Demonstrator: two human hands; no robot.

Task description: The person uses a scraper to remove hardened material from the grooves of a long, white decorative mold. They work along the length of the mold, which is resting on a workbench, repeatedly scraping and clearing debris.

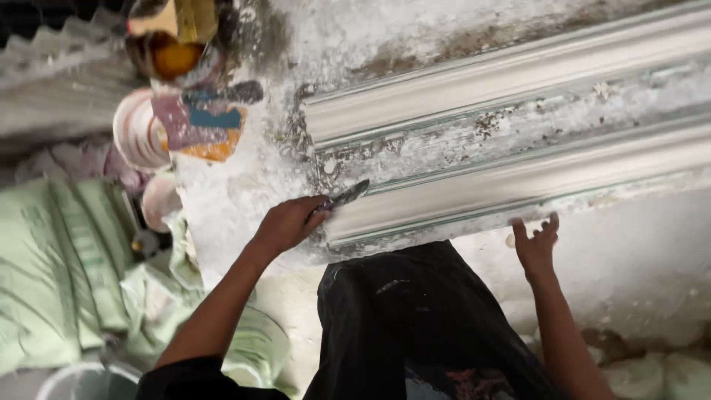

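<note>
A long white plaster moulding (518, 126) with ridges and grooves lies across a plaster-caked workbench (229, 200). My left hand (287, 222) grips a small metal scraping tool (346, 195), its blade resting on the moulding's left end near the front ridge. My right hand (536, 243) has its fingers spread and presses against the moulding's near edge. Dark, plaster-spattered trousers (415, 318) show below the bench between my arms.
Pale green sacks (52, 267) are piled at the left. A stack of pinkish bowls (137, 133) and a dirty plastic container (200, 126) sit at the bench's left end. A yellowish bottle (167, 44) stands beyond them. A white bucket rim (89, 378) shows bottom left.
</note>
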